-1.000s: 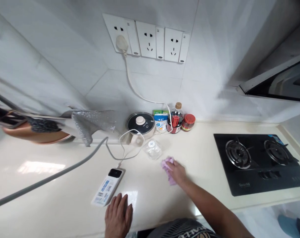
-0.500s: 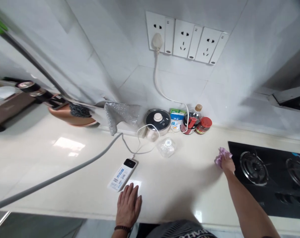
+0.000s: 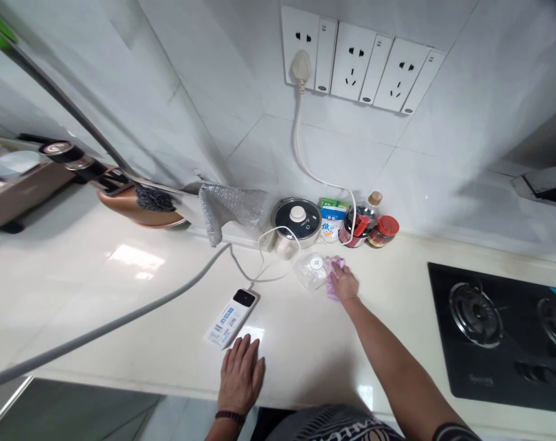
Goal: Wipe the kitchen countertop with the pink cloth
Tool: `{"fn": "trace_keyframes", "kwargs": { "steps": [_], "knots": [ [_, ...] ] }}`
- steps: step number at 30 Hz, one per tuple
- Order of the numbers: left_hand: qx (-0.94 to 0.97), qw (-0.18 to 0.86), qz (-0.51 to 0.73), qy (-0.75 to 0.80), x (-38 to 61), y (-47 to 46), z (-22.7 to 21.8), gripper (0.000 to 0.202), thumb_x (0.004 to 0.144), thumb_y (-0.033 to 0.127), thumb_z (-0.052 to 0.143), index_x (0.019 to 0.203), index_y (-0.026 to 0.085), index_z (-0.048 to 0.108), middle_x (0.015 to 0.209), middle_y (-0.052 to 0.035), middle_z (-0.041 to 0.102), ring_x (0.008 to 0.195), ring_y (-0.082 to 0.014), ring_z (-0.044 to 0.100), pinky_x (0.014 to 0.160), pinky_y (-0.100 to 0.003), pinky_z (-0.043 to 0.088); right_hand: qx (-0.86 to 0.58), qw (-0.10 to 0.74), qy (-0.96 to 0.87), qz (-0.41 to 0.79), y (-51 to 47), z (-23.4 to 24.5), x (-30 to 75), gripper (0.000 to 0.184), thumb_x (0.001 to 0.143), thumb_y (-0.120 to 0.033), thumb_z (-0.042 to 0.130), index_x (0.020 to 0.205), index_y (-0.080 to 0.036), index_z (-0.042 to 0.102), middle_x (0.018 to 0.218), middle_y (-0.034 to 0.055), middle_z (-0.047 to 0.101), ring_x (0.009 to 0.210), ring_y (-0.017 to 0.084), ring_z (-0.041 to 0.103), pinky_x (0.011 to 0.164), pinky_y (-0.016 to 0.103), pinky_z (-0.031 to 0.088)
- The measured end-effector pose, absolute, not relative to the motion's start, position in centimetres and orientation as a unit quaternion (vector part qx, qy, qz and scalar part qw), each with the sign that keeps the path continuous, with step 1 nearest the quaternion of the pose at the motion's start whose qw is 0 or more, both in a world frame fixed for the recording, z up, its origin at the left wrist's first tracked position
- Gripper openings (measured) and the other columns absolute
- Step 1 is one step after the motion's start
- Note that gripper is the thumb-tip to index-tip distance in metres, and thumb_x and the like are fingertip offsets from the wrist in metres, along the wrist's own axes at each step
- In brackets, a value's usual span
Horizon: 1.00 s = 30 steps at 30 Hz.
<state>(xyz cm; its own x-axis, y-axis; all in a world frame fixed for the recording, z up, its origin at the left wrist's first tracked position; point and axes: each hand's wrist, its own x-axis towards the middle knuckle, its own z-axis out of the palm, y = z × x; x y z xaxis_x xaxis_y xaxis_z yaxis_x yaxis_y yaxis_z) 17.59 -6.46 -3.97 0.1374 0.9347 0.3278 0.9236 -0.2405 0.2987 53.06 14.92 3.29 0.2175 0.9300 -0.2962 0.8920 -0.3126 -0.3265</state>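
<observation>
Your right hand (image 3: 345, 283) clasps the half-hidden pink cloth (image 3: 331, 291); your left hand (image 3: 241, 376) lies flat, unclenched, its forearm (image 3: 223, 430) cut off.

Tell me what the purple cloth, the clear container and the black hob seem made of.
Purple cloth: probably soft, matt fabric; it crumples in the right hand.
Clear container: shiny, likely plastic, perhaps glass; the counter shows through.
Black hob: smooth, probably glass, perhaps coated metal; its surface looks even.
</observation>
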Motion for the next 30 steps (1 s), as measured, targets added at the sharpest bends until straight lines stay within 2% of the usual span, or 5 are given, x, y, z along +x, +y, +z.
{"fn": "trace_keyframes", "kwargs": {
  "steps": [3, 7, 16, 21, 30],
  "knots": [
    [0.752, 0.017, 0.237, 0.615, 17.7, -6.4, -3.9, 0.060, 0.100, 0.032, 0.052, 0.160, 0.027, 0.047, 0.160, -0.0128, 0.056, 0.155, -0.0309, 0.042, 0.129, -0.051, 0.028, -0.774, 0.042, -0.591, 0.222, 13.6, 3.4, 53.5, 0.050, 0.105, -0.043, 0.052, 0.154, -0.038, 0.057, 0.137, 0.0060, 0.065, 0.108, 0.021, 0.064, 0.091, 0.031, 0.047],
    [0.754, 0.017, 0.231, 0.615, 18.0, -6.4, -3.5, 0.051, 0.100, 0.032, 0.054, 0.151, 0.030, 0.060, 0.163, -0.0109, 0.053, 0.160, -0.0295, 0.036, 0.130, -0.052, 0.027, -0.816, 0.026, -0.540, 0.205, 11.6, 4.1, 60.8, 0.053, 0.105, -0.041, 0.043, 0.157, -0.033, 0.053, 0.134, 0.0120, 0.066, 0.102, 0.026, 0.067, 0.086, 0.036, 0.048],
    [0.764, 0.034, 0.196, 0.614, 18.7, -6.6, -2.2, 0.039, 0.102, 0.039, 0.057, 0.137, 0.040, 0.072, 0.168, -0.0026, 0.046, 0.166, -0.0268, 0.018, 0.134, -0.053, 0.012, -0.938, 0.024, -0.309, 0.154, 1.8, 4.5, 76.7, 0.068, 0.106, -0.056, 0.026, 0.164, -0.025, 0.043, 0.139, 0.0220, 0.064, 0.115, 0.036, 0.067, 0.091, 0.048, 0.050],
    [0.765, 0.054, 0.206, 0.608, 18.8, -6.9, -1.9, 0.037, 0.102, 0.036, 0.058, 0.134, 0.041, 0.074, 0.169, -0.0008, 0.045, 0.165, -0.0269, 0.021, 0.133, -0.053, 0.012, -0.938, 0.052, -0.309, 0.149, 1.1, 4.1, 73.4, 0.066, 0.105, -0.054, 0.030, 0.164, -0.027, 0.044, 0.142, 0.0229, 0.060, 0.112, 0.038, 0.067, 0.093, 0.052, 0.049],
    [0.746, 0.085, 0.199, 0.630, 19.0, -6.9, -2.6, 0.042, 0.104, 0.036, 0.051, 0.142, 0.032, 0.070, 0.168, -0.0071, 0.047, 0.164, -0.0260, 0.025, 0.133, -0.052, 0.011, -0.751, 0.132, -0.613, 0.206, -1.2, 1.3, 55.8, 0.047, 0.099, -0.040, 0.052, 0.142, -0.028, 0.069, 0.117, 0.0117, 0.069, 0.097, 0.025, 0.066, 0.083, 0.035, 0.051]
  ]
}}
